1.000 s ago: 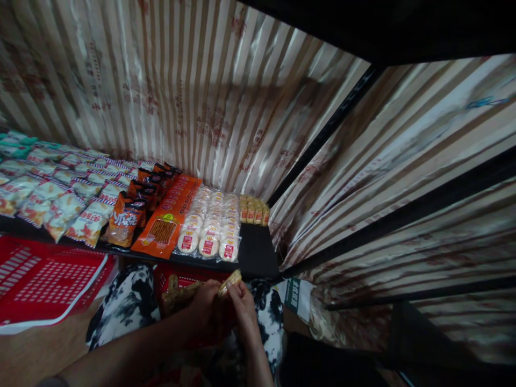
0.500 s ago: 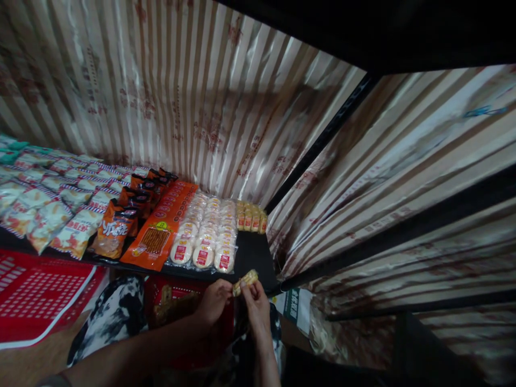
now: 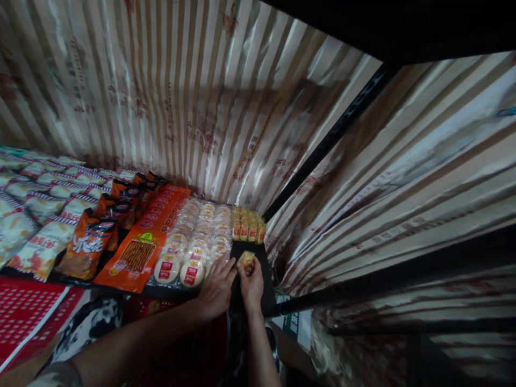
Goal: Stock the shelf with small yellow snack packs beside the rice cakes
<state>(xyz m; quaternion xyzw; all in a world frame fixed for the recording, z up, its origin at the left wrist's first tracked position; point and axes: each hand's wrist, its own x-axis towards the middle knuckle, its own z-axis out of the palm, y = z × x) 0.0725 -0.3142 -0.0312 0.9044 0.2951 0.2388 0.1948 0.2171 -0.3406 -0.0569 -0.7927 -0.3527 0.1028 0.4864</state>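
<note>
Striped, glossy paper lines the back wall point(image 3: 181, 97) and the right side wall point(image 3: 403, 177), meeting at a dark upright post point(image 3: 322, 145) in the corner. Black shelf point(image 3: 252, 274) runs below them, its front edge nearest the person. Stock covers most of it from the left: white-and-red snack bags point(image 3: 36, 215), then orange bags point(image 3: 91, 244), a long orange flat pack point(image 3: 143, 244), and clear packs of round white cakes point(image 3: 189, 242). A short row of small yellow packets point(image 3: 246, 226) stands at the back, just beside the corner. Bare shelf remains only in the strip between the cake packs and the right wall, from that yellow row forward to the front edge.

Left hand point(image 3: 215, 287) rests palm-down over the front edge, fingers spread and loose, touching the nearest cake pack; it grips nothing. Right hand point(image 3: 252, 279) is closed around a small yellow packet point(image 3: 245, 259), pinched at the fingertips, held over the bare strip near its front. Whether the packet touches the shelf cannot be told
</note>
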